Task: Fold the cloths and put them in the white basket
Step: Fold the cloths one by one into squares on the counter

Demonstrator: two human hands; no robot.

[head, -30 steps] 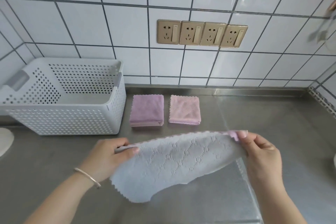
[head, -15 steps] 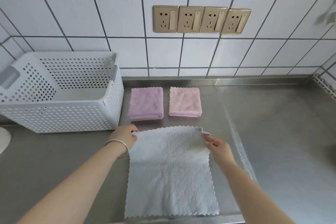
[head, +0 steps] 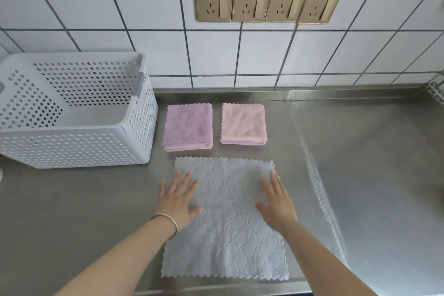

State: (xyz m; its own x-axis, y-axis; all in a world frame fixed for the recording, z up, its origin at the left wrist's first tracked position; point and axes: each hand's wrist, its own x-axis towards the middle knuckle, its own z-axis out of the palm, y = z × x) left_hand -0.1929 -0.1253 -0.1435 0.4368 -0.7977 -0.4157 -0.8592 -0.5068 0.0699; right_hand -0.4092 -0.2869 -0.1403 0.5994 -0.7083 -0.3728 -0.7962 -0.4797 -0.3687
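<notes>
On the steel counter [head: 96, 199] near the white perforated plastic basket [head: 77, 142], we press our left hand [head: 176, 200] and right hand [head: 278, 202], fingers spread, flat on the pale grey quilted cloth [head: 225, 235]. Probably soft, light, limp; best pinched at its corners.

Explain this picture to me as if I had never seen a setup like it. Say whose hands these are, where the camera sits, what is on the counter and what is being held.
No machine here: a person wears a camera on the head, looking down at their own arms. The left hand and right hand lie flat, fingers straight, on a grey-blue cloth spread out on the steel counter. Nothing is gripped. Behind it lie two folded cloths, a purple cloth and a pink cloth. The white basket stands at the left; no cloths show inside.
</notes>
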